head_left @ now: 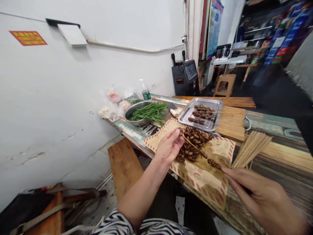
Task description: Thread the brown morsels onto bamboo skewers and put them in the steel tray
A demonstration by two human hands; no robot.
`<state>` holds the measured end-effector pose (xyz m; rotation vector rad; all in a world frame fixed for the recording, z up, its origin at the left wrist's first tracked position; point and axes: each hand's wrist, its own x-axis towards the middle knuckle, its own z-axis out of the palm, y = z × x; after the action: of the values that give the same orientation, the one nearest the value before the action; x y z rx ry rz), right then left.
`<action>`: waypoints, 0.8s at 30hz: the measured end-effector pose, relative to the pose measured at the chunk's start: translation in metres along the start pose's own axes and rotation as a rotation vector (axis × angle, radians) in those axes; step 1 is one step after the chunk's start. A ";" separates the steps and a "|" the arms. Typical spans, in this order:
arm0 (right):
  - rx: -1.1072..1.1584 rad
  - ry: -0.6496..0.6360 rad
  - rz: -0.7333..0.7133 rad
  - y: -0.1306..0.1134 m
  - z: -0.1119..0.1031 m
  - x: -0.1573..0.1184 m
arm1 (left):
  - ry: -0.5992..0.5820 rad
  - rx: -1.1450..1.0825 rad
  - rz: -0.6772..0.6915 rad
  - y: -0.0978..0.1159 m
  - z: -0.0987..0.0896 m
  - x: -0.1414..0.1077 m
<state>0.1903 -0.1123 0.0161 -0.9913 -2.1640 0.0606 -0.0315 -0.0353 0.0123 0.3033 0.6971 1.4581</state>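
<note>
My left hand (170,145) pinches a brown cicada nymph (180,132) at the tip of a bamboo skewer (191,142). The skewer's other end is in my right hand (260,192), whose fingers are closed around it. Several threaded nymphs (214,164) sit along the skewer near my right fingertips. Beneath it, a heap of loose nymphs (193,148) lies on printed brown paper (195,178) with a striped border. Behind the heap, a metal tray (183,116) carries several filled skewers (202,114), their bare sticks pointing right.
A bundle of bare skewers (253,147) lies beside a wooden board (234,122). A metal bowl (129,118) of green stalks (149,111), a plastic bottle (146,93) and plastic bags (114,101) stand toward the wall. A black speaker (184,78) stands beyond the table.
</note>
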 end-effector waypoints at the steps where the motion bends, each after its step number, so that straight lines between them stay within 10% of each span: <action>1: 0.003 0.006 0.001 0.000 0.000 0.000 | 0.001 0.001 -0.008 0.000 0.000 0.000; 24: 0.229 -0.106 0.351 -0.014 0.007 0.003 | 0.007 0.065 0.111 -0.003 0.004 -0.002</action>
<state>0.1761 -0.1186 0.0176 -1.2416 -1.9965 0.5257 -0.0265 -0.0364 0.0136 0.3924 0.7442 1.5440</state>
